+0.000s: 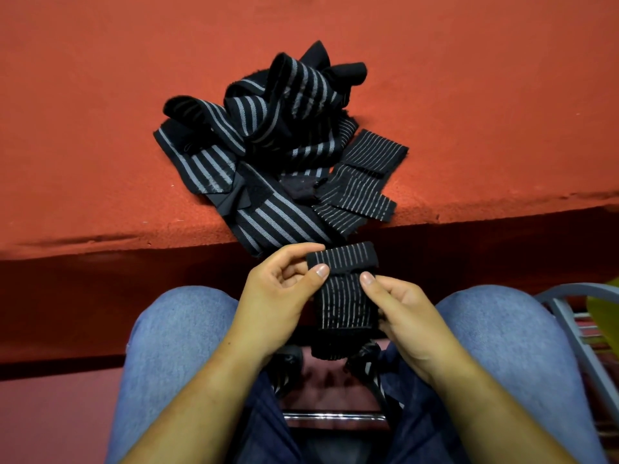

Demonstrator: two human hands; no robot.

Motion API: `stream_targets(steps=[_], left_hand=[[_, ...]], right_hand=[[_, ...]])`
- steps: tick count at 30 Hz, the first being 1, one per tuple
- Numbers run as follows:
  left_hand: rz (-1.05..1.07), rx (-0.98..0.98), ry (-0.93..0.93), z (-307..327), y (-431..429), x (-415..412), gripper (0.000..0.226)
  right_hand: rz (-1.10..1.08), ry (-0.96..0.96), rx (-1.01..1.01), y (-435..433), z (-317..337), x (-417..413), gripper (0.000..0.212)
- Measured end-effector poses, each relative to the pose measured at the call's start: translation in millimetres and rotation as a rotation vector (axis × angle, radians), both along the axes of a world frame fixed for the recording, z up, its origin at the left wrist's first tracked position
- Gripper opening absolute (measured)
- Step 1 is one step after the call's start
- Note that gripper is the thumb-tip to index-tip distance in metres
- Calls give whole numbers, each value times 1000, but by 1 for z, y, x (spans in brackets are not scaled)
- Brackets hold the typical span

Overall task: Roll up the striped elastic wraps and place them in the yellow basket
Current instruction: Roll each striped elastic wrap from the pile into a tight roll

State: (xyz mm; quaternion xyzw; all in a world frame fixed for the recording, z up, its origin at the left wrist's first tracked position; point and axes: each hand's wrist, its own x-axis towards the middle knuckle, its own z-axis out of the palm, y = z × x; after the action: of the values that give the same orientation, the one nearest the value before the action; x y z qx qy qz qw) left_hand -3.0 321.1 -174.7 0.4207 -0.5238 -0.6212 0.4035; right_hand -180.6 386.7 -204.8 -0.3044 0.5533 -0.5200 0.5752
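- Right, biggest thing in shot: the red felt-topped table (pixel 100 95) fills the whole upper half, its front edge running across the middle.
- Below it, the person's knees in blue jeans (pixel 174 329) sit wide apart, left and right of centre.
- Up on the table, the pile of striped wraps (pixel 268 145) lies in a loose black-and-grey tangle. One broad-striped strap trails off the front edge towards the hands.
- Left hand (pixel 278 296) is in front of the table edge. Its thumb pinches the folded-over top end of the thin-striped wrap (pixel 341 299), with the fingers curled in behind.
- Right hand (pixel 402 316) is on the other side of the same wrap, thumb pressed on its face just below the fold, fingers tucked behind.
- Grey metal frame (pixel 562 296) stands at the far right, beside the right knee.
- That thin-striped wrap is held between the knees, clear of the table, hanging down with its lower end loose.
- Yellow sliver (pixel 604 313) at the right edge, just past the frame. Cannot tell what it is.
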Motion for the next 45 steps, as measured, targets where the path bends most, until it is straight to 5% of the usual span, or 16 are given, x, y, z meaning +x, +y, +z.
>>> stream_targets(steps=[9,16,20,31,45], left_hand=[[-35,-119,-96,4,2,-1,25],[-60,-277,-166,-2,0,1,34],[-77,-321,-212,-5,0,1,34],[-75,10,-72,0,2,-2,27],[-91,28,-97,-7,1,0,17]], right_hand=[[-42,-182,7,-2,3,0,33],[-96,-312,60,-3,8,-2,55],[-43,-210,-13,0,9,-2,55],[-88,-89,-78,0,4,-2,37],[-46,-16,-81,1,3,0,37]])
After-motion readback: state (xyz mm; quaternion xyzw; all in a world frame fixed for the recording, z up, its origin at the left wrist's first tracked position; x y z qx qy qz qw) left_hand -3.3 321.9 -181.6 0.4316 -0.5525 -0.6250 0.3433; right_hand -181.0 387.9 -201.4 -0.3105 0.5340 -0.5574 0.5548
